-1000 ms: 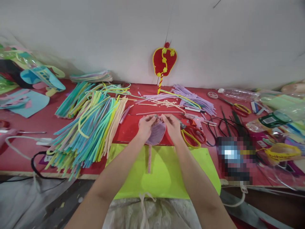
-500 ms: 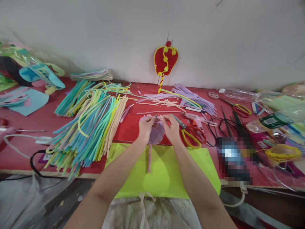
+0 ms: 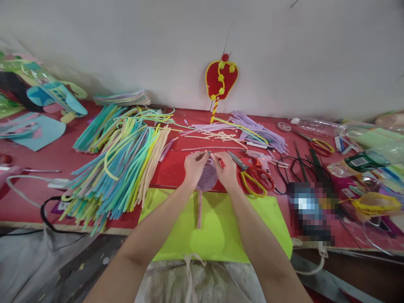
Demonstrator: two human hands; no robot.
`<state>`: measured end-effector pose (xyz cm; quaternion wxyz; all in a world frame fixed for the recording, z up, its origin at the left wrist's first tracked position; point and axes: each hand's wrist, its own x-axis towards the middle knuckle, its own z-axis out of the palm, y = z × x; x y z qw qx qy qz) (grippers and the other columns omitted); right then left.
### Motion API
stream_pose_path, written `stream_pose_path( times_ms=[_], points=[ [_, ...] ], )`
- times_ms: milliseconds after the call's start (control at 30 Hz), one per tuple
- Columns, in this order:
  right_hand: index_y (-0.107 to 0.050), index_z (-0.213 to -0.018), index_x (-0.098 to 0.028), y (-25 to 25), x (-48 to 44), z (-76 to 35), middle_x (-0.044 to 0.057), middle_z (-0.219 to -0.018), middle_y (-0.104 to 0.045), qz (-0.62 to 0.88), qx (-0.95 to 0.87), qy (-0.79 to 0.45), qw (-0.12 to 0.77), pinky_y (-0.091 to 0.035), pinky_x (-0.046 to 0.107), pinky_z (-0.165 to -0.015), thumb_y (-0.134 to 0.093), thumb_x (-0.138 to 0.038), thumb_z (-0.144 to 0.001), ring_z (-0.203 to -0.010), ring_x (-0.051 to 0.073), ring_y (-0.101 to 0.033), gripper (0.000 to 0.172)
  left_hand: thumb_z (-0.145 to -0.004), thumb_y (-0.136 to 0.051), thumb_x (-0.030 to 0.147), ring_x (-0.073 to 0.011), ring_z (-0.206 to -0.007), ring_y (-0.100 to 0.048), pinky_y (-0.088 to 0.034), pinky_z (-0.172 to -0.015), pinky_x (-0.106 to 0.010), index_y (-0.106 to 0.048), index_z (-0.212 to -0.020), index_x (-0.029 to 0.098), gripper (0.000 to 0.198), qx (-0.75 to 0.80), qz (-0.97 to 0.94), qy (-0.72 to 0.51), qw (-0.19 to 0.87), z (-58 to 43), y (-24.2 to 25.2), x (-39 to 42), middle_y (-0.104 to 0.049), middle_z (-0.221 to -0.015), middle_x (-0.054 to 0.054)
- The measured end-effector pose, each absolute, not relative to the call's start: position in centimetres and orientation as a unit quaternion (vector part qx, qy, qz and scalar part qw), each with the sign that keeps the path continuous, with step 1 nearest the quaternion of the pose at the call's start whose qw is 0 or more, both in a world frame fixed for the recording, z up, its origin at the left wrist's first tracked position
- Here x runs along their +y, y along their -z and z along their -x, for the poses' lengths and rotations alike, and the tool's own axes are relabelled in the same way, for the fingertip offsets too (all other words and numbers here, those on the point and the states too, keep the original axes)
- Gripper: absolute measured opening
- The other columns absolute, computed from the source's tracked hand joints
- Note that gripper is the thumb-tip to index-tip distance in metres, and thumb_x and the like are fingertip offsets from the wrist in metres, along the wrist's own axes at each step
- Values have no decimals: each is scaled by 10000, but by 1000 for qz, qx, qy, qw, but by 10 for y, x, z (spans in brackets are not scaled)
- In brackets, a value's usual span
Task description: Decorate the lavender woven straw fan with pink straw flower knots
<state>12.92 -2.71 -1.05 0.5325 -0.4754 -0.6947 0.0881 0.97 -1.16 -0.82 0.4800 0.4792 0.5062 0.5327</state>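
My left hand [image 3: 195, 165] and my right hand [image 3: 224, 166] meet fingertip to fingertip over the top of a purple fan shape [image 3: 207, 179] covered in pipe cleaners. Both hands are closed in a pinch. What sits between the fingertips is small and mostly hidden, so I cannot make it out. The fan's wrapped pinkish-purple handle [image 3: 199, 210] points toward me over a bright yellow-green sheet [image 3: 170, 235]. Just right of my right hand lie scissors with yellow and red handles [image 3: 254, 184] and a glue gun [image 3: 261, 160].
A large bundle of coloured pipe cleaners [image 3: 116, 172] spreads at the left. Purple pipe cleaners [image 3: 263, 130] lie at the back right. A finished red fan with yellow trim [image 3: 221, 80] stands against the wall. Black cables, a second pair of scissors [image 3: 322, 146] and plastic bottles [image 3: 362, 160] crowd the right.
My fingertips have come closer together above the fan, and the right fingers have curled in more. The whole view has shifted slightly; the fan stays in place.
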Motion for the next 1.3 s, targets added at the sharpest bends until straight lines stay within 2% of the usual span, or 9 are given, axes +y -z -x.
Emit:
stream_pose_path(
  times_ms=[267,533,867,1300],
  points=[
    [-610,-852,-214,10,-28,-129,49,-790,-623,483,-691,-110,526,-469,342,-736,-472,-349,-877,-754,177,-566,194,-782,-583,266,-142,-776,-662,-506,-753,-246,-691,-895,179,178,523,-555,-520,385,-8,2,-14,-714,-858,-33],
    [-618,-842,-208,8,-28,-127,43,-796,-636,493,-661,-159,543,-472,320,-726,-491,-362,-860,-745,165,-582,201,-811,-555,216,-133,-869,-653,-509,-816,-249,-668,-950,186,182,481,-593,-544,350,-9,-4,-21,-695,-974,-42],
    [-629,-821,-194,0,-31,-128,26,-764,-655,512,-614,-243,549,-486,300,-732,-511,-413,-833,-703,151,-610,249,-839,-519,166,-142,-902,-634,-496,-854,-270,-652,-999,189,209,453,-684,-521,235,-7,-2,-20,-676,-971,-61],
    [-624,-771,-195,3,-26,-140,9,-703,-652,498,-619,-293,533,-487,294,-707,-538,-398,-811,-669,143,-602,225,-851,-488,158,-139,-911,-626,-468,-868,-266,-634,-1079,244,284,433,-755,-442,217,-1,-4,-17,-681,-996,-37]
  ],
)
